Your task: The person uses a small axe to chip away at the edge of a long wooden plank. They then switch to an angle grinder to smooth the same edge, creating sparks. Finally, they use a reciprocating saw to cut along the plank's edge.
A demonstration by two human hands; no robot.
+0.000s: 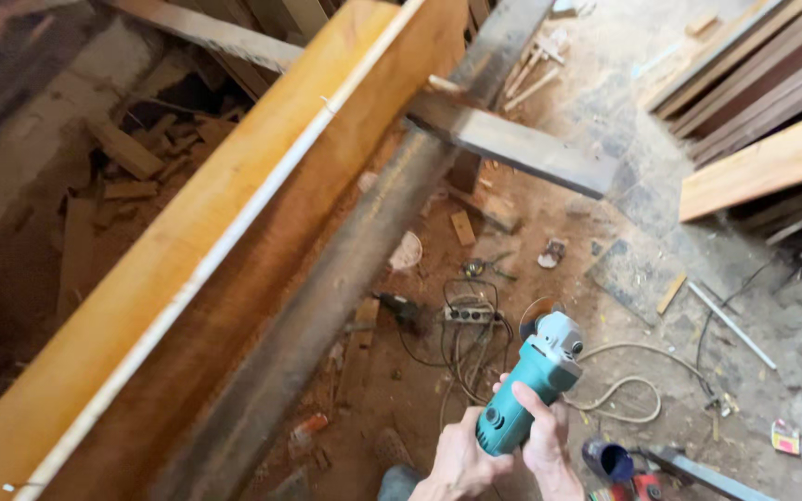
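— Both hands on one tool, low in view. Left hand [461, 459] wraps the rear end of the teal angle grinder [529, 380], fingers curled under the butt of the body. Right hand [545, 436] closes round the same body just ahead, index finger laid along the top of the casing.

— Grinder's attitude?

— Tilted, grey gear head up and away from the person, disc [538, 309] at the far end, thin and blurred; cannot tell if it spins. Tool held in the air over the dirt floor [475, 371], touching no wood.

— And the timber?

— Long orange-brown plank [234, 232] runs diagonally from lower left to top centre, white string [234, 225] stretched along its upper edge. It stands well to the left of the hands, apart from the grinder. Dark grey beam [345, 278] lies alongside it, nearer the hands; a grey cross board [522, 148] juts right from it.

— Floor beneath?

— Power strip [469, 314] with tangled cables just beyond the disc, pale hose [633, 380] looped right of the hands, wood offcuts [122, 148] at far left, stacked boards [763, 93] upper right.
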